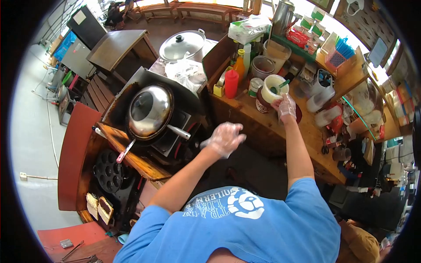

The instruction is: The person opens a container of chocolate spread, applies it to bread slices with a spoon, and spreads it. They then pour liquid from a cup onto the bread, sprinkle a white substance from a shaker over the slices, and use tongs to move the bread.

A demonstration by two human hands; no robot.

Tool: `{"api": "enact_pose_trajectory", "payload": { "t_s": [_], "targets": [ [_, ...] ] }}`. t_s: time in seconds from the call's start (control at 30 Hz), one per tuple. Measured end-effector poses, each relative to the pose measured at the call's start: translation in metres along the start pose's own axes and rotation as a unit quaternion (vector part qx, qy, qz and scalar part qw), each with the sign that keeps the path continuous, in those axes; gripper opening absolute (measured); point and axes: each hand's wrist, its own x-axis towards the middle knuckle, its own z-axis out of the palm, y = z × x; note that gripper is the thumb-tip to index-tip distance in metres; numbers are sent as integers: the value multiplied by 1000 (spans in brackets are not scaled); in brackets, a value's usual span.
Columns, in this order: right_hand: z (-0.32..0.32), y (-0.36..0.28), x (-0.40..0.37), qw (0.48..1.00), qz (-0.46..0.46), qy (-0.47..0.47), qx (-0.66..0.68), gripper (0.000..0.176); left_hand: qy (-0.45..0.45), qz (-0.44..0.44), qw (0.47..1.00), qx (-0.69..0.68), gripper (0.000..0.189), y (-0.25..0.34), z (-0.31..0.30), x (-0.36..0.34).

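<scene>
My right hand, in a clear plastic glove, is at the side of a cream-coloured tub on the wooden counter, its fingers closed on the tub's near edge. A green-handled utensil stands in the tub. Beside it are a brown jar and a small can. My left hand, also gloved, is in the air between the stove and the counter, with its fingers apart and nothing in it. To its left, a lidded wok sits on the stove.
A red squeeze bottle and an orange bottle stand at the counter's left end. A large lidded pot is behind the stove. A round-hollowed pan and filled bread slices lie at lower left.
</scene>
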Motion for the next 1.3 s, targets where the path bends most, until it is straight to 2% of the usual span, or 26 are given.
{"api": "enact_pose_trajectory", "payload": {
  "t_s": [0.07,0.1,0.13,0.2,0.27,0.3,0.33,0.4,0.43,0.5,0.57,0.7,0.8,0.87,0.93,1.0,1.07,1.2,1.23,1.3],
  "targets": [
    [9,-19,-22,995,27,15,-93,30,64,68,988,125,33,-20,20,70],
    [-2,-15,-16,993,26,-1,-119,38,33,-14,995,89,32,-27,26,110],
    [-9,-19,-21,993,24,1,-119,38,1,-95,994,52,30,-32,29,148],
    [-22,-26,-39,982,25,-1,-186,45,-93,-193,976,30,32,-36,33,208],
    [-59,-14,-51,990,8,-18,-139,50,-35,-168,985,20,37,-59,65,243],
    [-65,-21,-70,982,28,-11,-185,48,-2,-121,991,52,41,-71,82,259],
    [-72,-27,-92,972,47,-2,-229,46,-3,-116,992,51,41,-80,96,269],
    [-131,1,-121,981,54,-56,-177,40,42,-92,995,24,34,-88,111,285],
    [-147,8,-143,983,82,-40,-159,33,-13,-144,989,-28,31,-74,96,285],
    [-175,29,-180,975,175,49,-123,24,-36,-155,987,-28,33,-92,109,298],
    [-208,58,-215,965,228,87,-97,27,-39,-144,988,-29,38,-88,98,290],
    [-268,127,-255,934,347,85,-16,38,-46,-124,991,-18,43,-85,83,286],
    [-247,130,-258,923,375,68,-62,38,3,-154,987,-47,46,-118,118,299],
    [-228,119,-249,922,374,52,-84,37,21,-150,988,-43,47,-115,112,293],
    [-205,103,-237,935,311,42,-167,35,91,-171,980,-56,46,-95,94,280],
    [-182,82,-219,946,264,29,-186,28,94,-149,983,-51,45,-97,94,282],
    [-173,78,-201,953,217,33,-208,26,182,-173,965,-79,47,-87,92,279],
    [-141,62,-179,972,149,-19,-183,27,118,-191,971,-85,57,-47,55,254],
    [-130,57,-178,972,150,-15,-180,27,140,-182,969,-90,57,-39,48,248],
    [-104,47,-182,973,131,-82,-169,23,178,-150,968,-92,59,-34,44,238]
  ]
}}
